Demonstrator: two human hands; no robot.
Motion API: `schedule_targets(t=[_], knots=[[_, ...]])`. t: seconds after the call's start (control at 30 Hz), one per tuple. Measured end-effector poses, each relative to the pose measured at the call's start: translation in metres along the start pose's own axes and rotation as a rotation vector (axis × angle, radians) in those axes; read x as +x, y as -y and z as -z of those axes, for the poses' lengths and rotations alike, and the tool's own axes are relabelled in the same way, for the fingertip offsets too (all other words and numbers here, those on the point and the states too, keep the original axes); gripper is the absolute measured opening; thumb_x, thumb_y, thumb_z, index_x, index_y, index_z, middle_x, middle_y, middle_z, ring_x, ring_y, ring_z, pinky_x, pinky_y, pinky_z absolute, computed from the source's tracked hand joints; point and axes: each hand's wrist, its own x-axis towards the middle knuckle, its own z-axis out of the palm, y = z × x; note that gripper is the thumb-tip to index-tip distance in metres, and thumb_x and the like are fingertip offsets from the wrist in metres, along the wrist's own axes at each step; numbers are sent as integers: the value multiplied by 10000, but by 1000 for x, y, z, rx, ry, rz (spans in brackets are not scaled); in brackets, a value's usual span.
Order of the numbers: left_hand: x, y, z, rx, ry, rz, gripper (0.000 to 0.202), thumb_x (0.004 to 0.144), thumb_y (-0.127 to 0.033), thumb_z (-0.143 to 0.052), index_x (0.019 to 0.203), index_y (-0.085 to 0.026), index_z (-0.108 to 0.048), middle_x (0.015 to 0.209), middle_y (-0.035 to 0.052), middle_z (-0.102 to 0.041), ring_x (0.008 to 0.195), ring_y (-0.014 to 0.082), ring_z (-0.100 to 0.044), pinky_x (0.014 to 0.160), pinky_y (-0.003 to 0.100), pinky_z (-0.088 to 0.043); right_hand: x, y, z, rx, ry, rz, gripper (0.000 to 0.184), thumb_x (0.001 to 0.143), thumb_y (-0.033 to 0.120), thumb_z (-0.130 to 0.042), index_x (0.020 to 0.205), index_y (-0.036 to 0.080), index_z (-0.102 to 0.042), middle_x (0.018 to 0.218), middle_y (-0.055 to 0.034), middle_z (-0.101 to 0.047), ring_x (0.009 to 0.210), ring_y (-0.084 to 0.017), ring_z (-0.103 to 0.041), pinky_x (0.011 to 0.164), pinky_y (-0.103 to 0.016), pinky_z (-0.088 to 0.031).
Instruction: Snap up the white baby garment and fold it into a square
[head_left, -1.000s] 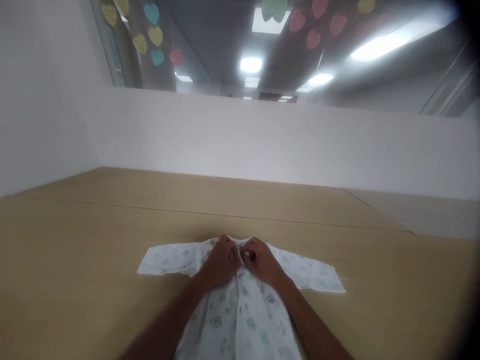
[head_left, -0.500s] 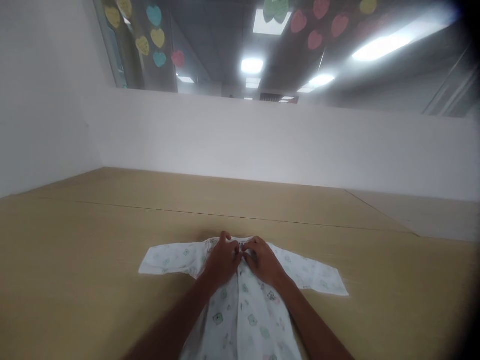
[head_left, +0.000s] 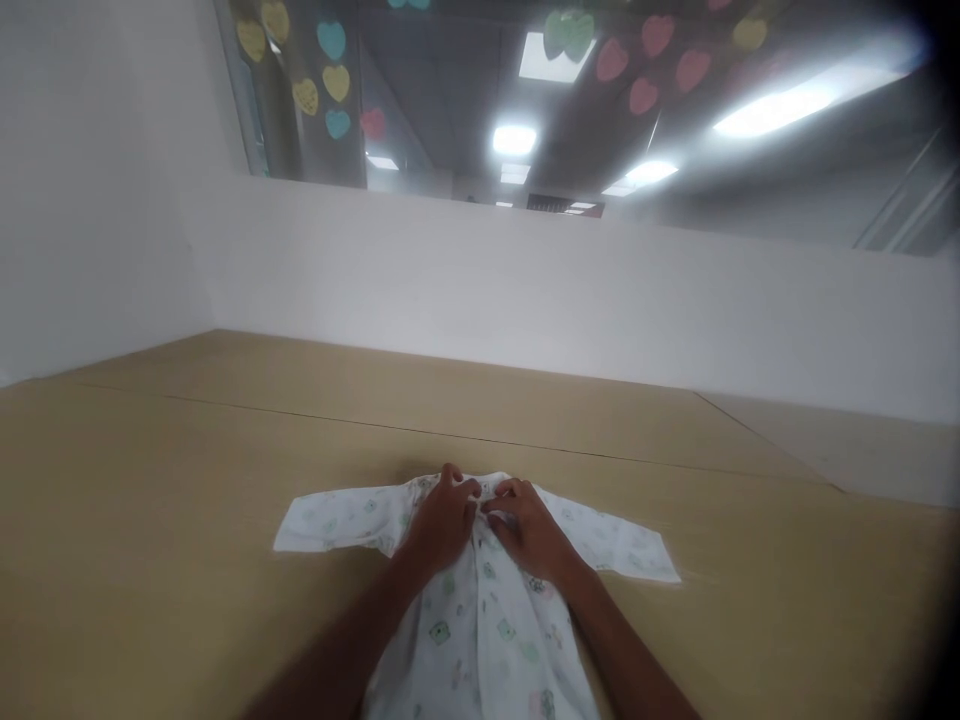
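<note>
A small white shirt (head_left: 504, 630) with a pale green and pink print lies spread on the table, its sleeves stretched out to both sides and its lower end cut off by the bottom of the view. A front seam runs down its middle. Just below the collar, my left hand (head_left: 448, 515) pinches the fabric on the left of the front opening. Facing it, my right hand (head_left: 525, 520) grips the right side with curled fingers. The fingertips nearly meet, and the small bit of placket between them is mostly hidden.
The wooden table (head_left: 187, 500) has a seam running across it behind the collar. A white wall (head_left: 465, 280) stands at the back, another on the left. Above is a window (head_left: 442, 110) with heart-shaped paper notes and ceiling lights showing in it.
My fingers have shifted slightly at the collar, and the fingertips of my right hand have moved a little lower. The right sleeve has drawn in slightly. The view has tilted a little.
</note>
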Motion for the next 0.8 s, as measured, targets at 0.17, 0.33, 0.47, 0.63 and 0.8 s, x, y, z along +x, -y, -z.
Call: schedule_targets(t=[0.17, 0.33, 0.47, 0.63, 0.8], knots=[[-1, 1, 1, -20, 21, -5, 294, 935, -222, -386, 893, -214, -677, 1154, 78, -440, 860, 180, -580, 789, 342, -470, 0, 0, 1, -20, 8, -10, 226, 880, 188, -529, 1005, 267, -700, 1088, -78, -582, 1054, -232, -540, 960, -431, -470], [1, 3, 0, -48, 19, -4, 286, 919, -210, -423, 867, -209, -704, 1146, 82, -457, 864, 180, -585, 827, 355, -467, -2, -1, 0, -73, 19, -2, 265, 884, 196, -521, 1070, 284, -690, 1169, -87, -562, 1115, -249, -526, 987, -453, -457], [2, 6, 1, -57, 30, 13, 263, 893, -182, -436, 952, -216, -690, 1152, 84, -448, 906, 191, -582, 865, 375, -462, -2, -2, 0, -112, 25, -17, 313, 871, 187, -525, 1129, 285, -673, 1178, -95, -560, 1118, -255, -527, 987, -451, -457], [0, 10, 14, -60, 97, -26, 499, 702, -48, -502, 1178, -198, -508, 1227, 102, -414, 918, 191, -560, 862, 364, -479, -2, -6, -2, -139, 10, -40, 386, 854, 187, -531, 1227, 251, -609, 1124, -106, -578, 1076, -261, -525, 973, -454, -462], [-8, 3, 30, -71, 154, -27, 306, 651, -109, -587, 931, -197, -503, 1240, 107, -429, 963, 236, -577, 847, 380, -486, -2, -10, -4, -120, -66, -83, 343, 810, 177, -569, 1149, 217, -608, 1131, -110, -573, 1109, -267, -517, 983, -445, -452]])
